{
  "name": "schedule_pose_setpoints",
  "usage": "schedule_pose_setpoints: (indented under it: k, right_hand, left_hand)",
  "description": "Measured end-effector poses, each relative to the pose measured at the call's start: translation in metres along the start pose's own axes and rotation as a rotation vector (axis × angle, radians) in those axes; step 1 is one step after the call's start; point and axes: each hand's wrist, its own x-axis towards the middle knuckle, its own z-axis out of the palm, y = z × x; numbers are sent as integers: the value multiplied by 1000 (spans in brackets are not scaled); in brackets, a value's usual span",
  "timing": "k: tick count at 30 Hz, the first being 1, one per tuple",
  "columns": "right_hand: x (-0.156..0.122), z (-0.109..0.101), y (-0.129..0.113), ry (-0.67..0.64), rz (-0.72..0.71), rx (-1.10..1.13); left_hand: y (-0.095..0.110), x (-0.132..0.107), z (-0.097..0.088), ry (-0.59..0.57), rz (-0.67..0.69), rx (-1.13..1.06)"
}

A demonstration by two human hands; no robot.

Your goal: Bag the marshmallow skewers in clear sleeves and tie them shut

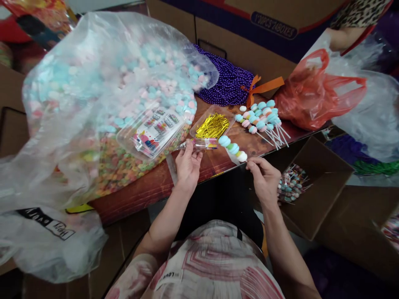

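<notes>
Between finger and thumb, my left hand (189,165) pinches a small clear printed wrapper bag (204,144), its open end towards the right. My right hand (264,176) is closed on the stick of a candy skewer (233,148) with blue, green and white pieces. The skewer's tip is close to the bag's end, apart from it as far as I can see. Behind them is a clear tray of gold twist ties (212,126). A tray of printed wrapper bags (158,131) lies to the left, and a pile of candy skewers (262,118) to the right.
A large plastic bag of pastel candies (124,79) covers the table's left side. Purple bead strands (227,79) and a red plastic bag (314,93) lie at the back. A cardboard box (318,182) of finished-looking skewers stands below right. Another person's arm (346,39) shows at upper right.
</notes>
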Motion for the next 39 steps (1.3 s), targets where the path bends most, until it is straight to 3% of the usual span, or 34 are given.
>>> schedule_pose_setpoints:
  k: [8,12,19,22,28,31,39]
  right_hand:
    - [-4,-6,2,-20,-99,-86]
    - [-3,-11,7,-37,-229,-188]
    - [0,-21,5,-94,-445,-440]
    - [-1,-21,5,-147,-389,-347]
    - [-4,-16,6,-216,-63,-111]
    - [-5,-15,6,-270,39,-57]
    - [-4,-17,7,-379,88,-42]
  left_hand:
    - [4,-1,-2,25,-88,8]
    - [3,1,-4,-4,-117,9]
    - [0,7,-10,-52,19,115]
    - [1,9,-12,-78,80,144]
    - [1,11,-16,-153,145,235]
    - [-3,13,-19,-138,218,245]
    - [-9,15,-23,-128,250,246]
